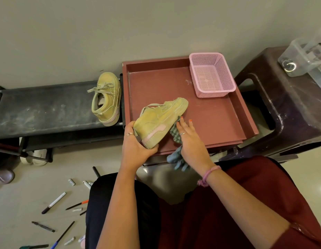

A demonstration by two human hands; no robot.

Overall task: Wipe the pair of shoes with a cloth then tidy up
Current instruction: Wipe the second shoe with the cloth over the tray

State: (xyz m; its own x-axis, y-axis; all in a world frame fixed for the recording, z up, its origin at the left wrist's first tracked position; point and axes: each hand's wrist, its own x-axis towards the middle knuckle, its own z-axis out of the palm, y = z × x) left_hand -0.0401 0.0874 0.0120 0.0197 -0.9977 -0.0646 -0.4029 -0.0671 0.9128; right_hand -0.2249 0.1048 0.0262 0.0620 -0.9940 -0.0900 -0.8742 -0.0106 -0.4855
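One yellow-green shoe (pixel 159 121) with pink trim lies tilted on its side over the red-brown tray (pixel 217 119). My left hand (pixel 136 146) grips its heel, thumb under the sole end. My right hand (pixel 190 141) presses a grey-green checked cloth (pixel 175 133) against the shoe's sole side with fairly straight fingers; the cloth's tail hangs below my palm, past the tray's front edge. The second shoe (pixel 106 98) stands upright on the black bench (pixel 44 108) to the left, laces loose, touching the tray's left wall.
An empty pink mesh basket (pixel 211 74) sits in the tray's far right corner. A dark plastic stool (pixel 289 108) with a clear box (pixel 305 56) stands at right. Several pens and markers (pixel 53 203) lie scattered on the floor at lower left. White footwear (pixel 37 156) lies under the bench.
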